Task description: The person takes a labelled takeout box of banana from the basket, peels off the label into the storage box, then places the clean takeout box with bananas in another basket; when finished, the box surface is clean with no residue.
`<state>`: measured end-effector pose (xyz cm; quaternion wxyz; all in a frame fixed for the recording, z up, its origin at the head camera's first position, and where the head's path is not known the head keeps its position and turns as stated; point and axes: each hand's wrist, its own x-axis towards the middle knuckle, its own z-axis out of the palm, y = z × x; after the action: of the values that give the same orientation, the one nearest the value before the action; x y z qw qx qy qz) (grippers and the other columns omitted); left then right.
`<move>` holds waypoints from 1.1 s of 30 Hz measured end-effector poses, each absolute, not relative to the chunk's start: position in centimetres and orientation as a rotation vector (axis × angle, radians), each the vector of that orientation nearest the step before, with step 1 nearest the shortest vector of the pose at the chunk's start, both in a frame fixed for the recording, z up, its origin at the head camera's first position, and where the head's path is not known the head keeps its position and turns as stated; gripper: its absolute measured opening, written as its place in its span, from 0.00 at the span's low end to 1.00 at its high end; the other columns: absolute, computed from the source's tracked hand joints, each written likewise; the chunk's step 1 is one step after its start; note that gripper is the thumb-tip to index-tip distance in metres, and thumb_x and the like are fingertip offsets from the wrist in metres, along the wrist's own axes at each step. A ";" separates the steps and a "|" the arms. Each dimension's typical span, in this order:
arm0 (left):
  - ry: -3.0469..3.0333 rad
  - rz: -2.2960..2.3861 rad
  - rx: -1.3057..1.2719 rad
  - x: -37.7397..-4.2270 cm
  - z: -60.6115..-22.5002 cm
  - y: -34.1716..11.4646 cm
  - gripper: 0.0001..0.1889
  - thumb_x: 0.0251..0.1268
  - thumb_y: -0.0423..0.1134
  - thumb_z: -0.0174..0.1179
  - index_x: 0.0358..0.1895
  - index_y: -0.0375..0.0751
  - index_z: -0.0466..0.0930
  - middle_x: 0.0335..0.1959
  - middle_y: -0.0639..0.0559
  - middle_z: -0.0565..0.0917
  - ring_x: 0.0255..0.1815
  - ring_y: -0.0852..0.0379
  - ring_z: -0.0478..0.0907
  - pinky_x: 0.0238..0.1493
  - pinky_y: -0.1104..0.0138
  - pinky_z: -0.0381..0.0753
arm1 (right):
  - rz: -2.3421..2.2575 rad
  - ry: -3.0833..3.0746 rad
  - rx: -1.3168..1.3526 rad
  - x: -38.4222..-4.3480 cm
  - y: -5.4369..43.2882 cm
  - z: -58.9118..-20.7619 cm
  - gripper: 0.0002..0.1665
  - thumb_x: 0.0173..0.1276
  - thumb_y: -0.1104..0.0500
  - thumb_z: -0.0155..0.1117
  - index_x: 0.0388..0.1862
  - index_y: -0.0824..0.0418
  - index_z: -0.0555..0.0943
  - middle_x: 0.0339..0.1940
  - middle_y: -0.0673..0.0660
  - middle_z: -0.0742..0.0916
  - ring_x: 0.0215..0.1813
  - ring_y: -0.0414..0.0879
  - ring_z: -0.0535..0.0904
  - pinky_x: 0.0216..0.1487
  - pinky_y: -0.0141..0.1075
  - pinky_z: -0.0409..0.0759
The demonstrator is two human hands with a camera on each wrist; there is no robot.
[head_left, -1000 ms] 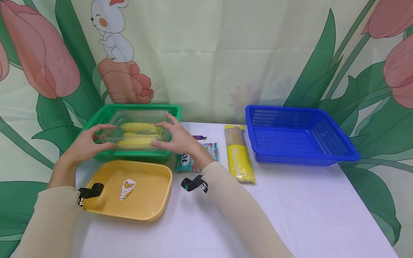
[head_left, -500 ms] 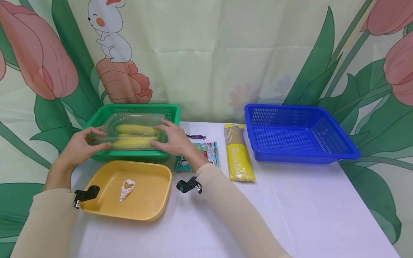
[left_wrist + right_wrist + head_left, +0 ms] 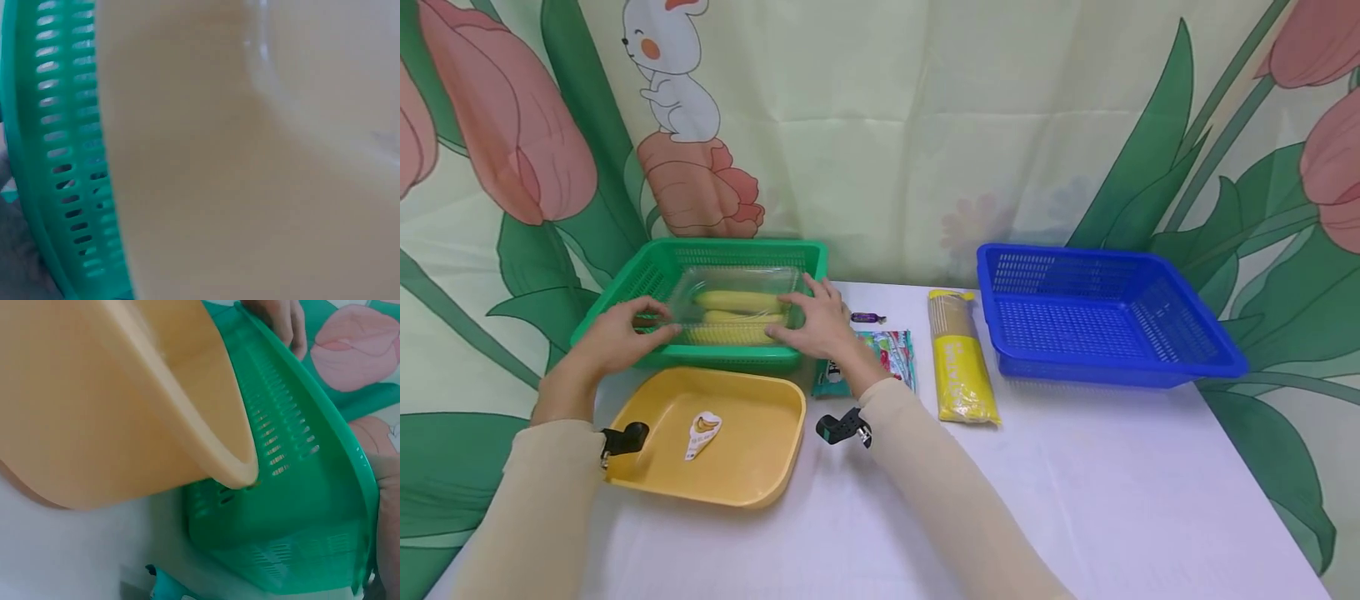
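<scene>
A clear plastic box [image 3: 730,277] sits within the rim of the green basket [image 3: 722,360], with long yellow pieces [image 3: 737,302] showing through it, the front one bumpy like a corn cob. My left hand [image 3: 613,337] holds the box's left end between thumb and fingers. At the right end my right hand [image 3: 816,329] grips it, thumb in front and fingers spread over the side. The right wrist view shows the basket wall [image 3: 294,519] with part of my right hand [image 3: 389,506] at its rim; the box is hidden there.
A yellow tub [image 3: 737,467] with a banana sticker [image 3: 703,435] stands in front of the basket. To the right lie a teal snack bag [image 3: 887,358], a small purple-wrapped candy [image 3: 868,317] and a yellow noodle pack [image 3: 962,367]. A blue basket [image 3: 1097,367] stands further right.
Both hands have brought the clear box lower into the green basket and slightly to the right. The head view has shifted a little; the other things stay in place.
</scene>
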<state>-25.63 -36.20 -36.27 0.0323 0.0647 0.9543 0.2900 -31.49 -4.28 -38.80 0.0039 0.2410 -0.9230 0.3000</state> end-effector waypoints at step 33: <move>3.035 1.102 0.358 -24.2 -33.9 -35.0 0.38 0.76 0.47 0.60 0.81 0.38 0.54 0.79 0.28 0.55 0.76 0.24 0.52 0.65 0.29 0.58 | 0.442 -2.838 1.185 -29.0 1.1 -34.0 0.36 0.82 0.35 0.45 0.84 0.38 0.54 0.85 0.55 0.58 0.86 0.60 0.45 0.84 0.52 0.47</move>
<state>-24.19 -34.96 -33.87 -0.0536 0.1102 0.9329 0.3386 -28.97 1.06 -33.96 0.0171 0.3813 -0.9133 0.1422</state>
